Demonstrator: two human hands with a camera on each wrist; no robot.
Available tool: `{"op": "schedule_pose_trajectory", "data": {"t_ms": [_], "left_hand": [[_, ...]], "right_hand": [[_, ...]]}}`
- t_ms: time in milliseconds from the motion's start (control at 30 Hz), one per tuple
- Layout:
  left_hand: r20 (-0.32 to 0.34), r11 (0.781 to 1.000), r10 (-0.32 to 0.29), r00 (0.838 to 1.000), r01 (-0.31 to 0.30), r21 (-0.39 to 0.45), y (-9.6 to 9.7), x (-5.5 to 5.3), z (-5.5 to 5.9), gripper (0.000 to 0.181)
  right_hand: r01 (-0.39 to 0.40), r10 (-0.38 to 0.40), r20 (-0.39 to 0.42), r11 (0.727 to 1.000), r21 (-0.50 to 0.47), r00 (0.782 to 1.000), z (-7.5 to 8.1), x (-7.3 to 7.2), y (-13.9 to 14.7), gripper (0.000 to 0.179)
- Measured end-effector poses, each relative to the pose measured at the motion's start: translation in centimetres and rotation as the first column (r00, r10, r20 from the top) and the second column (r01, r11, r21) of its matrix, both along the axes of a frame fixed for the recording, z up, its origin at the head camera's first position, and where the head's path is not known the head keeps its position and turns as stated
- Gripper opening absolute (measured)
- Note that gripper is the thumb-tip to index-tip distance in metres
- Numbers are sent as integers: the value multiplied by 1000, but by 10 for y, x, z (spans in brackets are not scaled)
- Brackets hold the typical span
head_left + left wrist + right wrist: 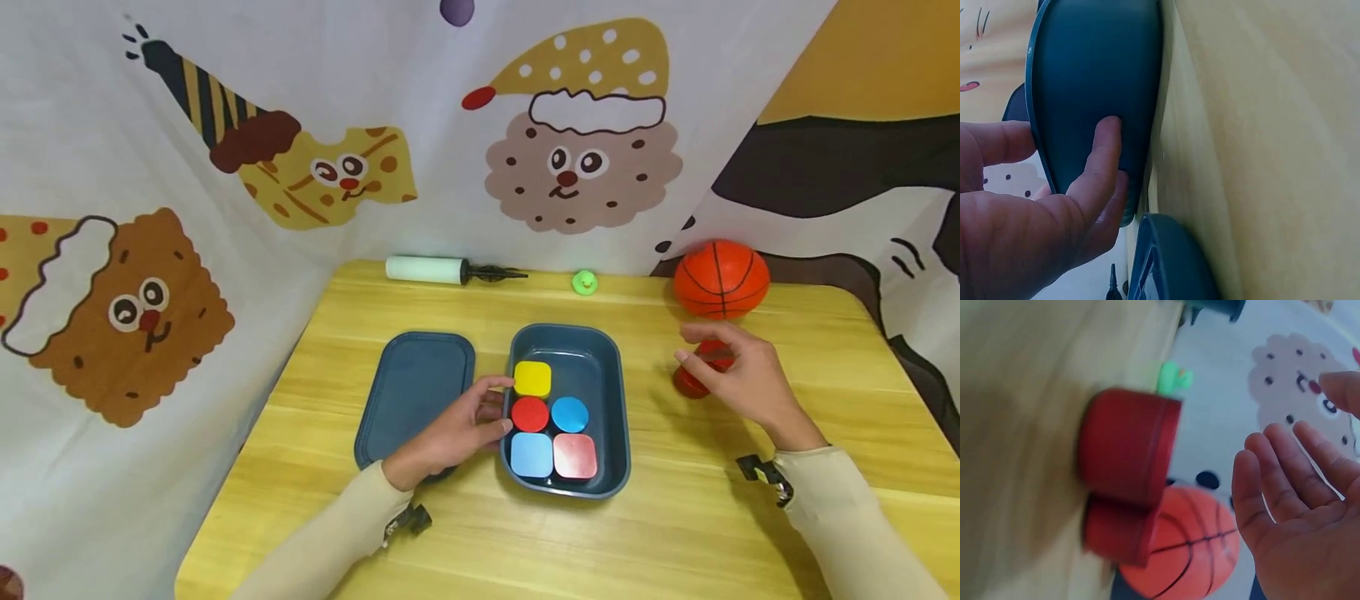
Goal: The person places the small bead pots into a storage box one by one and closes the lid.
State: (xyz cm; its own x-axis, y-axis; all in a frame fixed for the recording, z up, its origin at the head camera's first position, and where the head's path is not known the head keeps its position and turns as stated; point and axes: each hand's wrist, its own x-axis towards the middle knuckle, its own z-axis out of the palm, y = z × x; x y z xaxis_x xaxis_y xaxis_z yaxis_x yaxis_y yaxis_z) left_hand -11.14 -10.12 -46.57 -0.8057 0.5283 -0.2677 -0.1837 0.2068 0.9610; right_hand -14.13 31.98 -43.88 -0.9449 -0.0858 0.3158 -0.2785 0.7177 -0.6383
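A dark blue rectangular box [618, 400] stands in mid-table in the head view. Inside its left half sit a yellow square piece [532, 379], a red round piece [530, 414], a blue round piece [570, 414], a light blue square piece [531, 455] and a pink square piece [575, 456]. My left hand [461, 425] grips the box's left side, thumb at the rim and fingers against the outer wall [1085, 62]. My right hand [750, 379] hovers with relaxed fingers over a larger red round container [1125, 447] and a smaller red one [1119, 528], holding nothing.
A dark blue tray-like lid [420, 383] lies left of the box, partly under my left forearm. Along the back edge are a white hand pump [427, 269], a green toy duck [585, 282] and an orange-red basketball [722, 279]. A printed cloth [450, 192] hangs behind the table.
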Motion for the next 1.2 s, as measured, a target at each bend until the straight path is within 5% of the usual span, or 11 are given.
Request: {"op": "schedule_pose_trajectory", "data": {"t_ms": [400,1200], "left_hand": [[3,1000,9,1000,-9,8,1,0,-1,59],[6,999,-4,1000,4,32,1,-1,-1,58]], "right_hand": [[114,-113,67,993,-6,991,-21,13,40,40],[68,-95,212,989,132,973,-31,18,42,59]]}}
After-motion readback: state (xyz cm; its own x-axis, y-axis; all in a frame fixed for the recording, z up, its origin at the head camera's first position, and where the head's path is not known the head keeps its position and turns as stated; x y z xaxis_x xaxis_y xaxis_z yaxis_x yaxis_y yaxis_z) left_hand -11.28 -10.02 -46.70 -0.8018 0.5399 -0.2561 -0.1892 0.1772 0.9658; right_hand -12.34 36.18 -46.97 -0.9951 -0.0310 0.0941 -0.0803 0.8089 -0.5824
